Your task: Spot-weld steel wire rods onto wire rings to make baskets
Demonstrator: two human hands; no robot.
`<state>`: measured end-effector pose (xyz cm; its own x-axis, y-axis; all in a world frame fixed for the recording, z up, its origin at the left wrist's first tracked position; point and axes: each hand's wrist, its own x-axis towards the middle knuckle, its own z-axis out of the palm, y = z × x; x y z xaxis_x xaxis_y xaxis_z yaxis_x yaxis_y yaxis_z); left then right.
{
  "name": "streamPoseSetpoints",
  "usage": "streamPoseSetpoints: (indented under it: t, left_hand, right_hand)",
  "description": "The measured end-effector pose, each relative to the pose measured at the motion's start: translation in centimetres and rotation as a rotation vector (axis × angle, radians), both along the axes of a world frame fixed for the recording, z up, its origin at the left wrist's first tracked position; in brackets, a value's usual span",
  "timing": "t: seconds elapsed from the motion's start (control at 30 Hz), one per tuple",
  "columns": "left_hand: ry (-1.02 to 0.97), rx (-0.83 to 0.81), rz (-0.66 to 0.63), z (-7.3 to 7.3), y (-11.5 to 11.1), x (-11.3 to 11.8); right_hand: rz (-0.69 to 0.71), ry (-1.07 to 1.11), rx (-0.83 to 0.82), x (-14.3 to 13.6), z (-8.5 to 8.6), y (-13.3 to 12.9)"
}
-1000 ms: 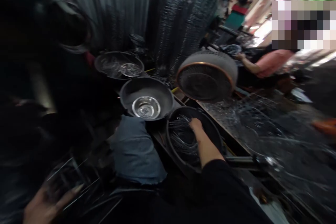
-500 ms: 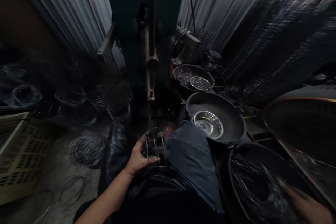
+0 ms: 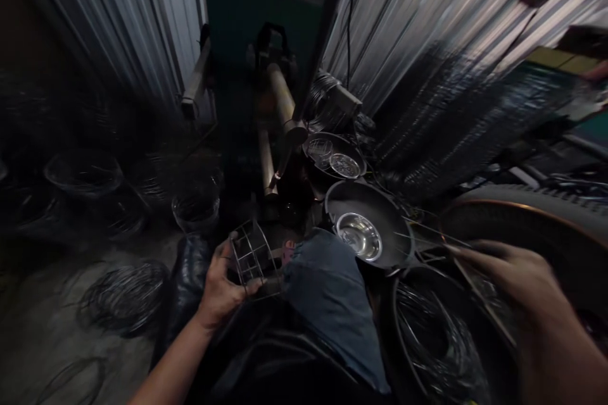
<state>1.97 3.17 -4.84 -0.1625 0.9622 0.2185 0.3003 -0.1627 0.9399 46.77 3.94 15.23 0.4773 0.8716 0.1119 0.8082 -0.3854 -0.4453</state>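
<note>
My left hand point(image 3: 222, 288) is closed around one side of a small wire frame point(image 3: 253, 254), thumb along its near edge and fingers at its far left. The frame is curved, with thin metal bars crossing it, and is held tilted above my lap. At the right, my right hand point(image 3: 508, 269) is raised with its fingers pinched together. From its fingertips a thin metal wire point(image 3: 434, 230) extends to the left; motion blur hides its full shape. Below that hand sits a dark basin point(image 3: 401, 335) with bundled wire pieces point(image 3: 441, 348) inside.
A grey pan point(image 3: 396, 228) holds a shiny metal bowl point(image 3: 358, 237); another pan with round wire pieces stands behind. Ahead, a machine's cylindrical arm point(image 3: 284, 101) and copper-coloured tip point(image 3: 275, 178) project towards me. Coiled wire point(image 3: 121, 297) lies on the floor at left.
My right hand has risen out of the wire basin and now has a thin wire at its fingertips. The wire frame in my left hand has tilted. My view has shifted right.
</note>
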Motion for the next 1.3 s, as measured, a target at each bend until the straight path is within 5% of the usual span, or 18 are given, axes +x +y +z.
streamPoseSetpoints:
  t: [0.1, 0.2, 0.37, 0.7, 1.3]
  left_hand:
    - [0.138, 0.103, 0.026, 1.4, 2.2, -0.4]
    - [0.265, 0.197, 0.045, 2.5, 3.9, -0.5]
    - [0.424, 0.276, 0.023, 3.3, 6.4, -1.0]
    - [0.489, 0.323, -0.01, 4.3, 10.6, -0.4]
    - [0.469, 0.357, -0.005, 4.7, 12.7, -0.5]
  right_hand:
    - [0.2, 0.305, 0.019, -6.8, -0.1, 6.4]
    - [0.426, 0.515, -0.031, -12.3, -2.3, 12.3]
    - [0.582, 0.792, -0.18, -16.7, -5.9, 17.8]
    - [0.541, 0.901, -0.234, -17.9, -6.4, 20.3]
    - [0.598, 0.858, -0.193, -17.8, -6.1, 21.8]
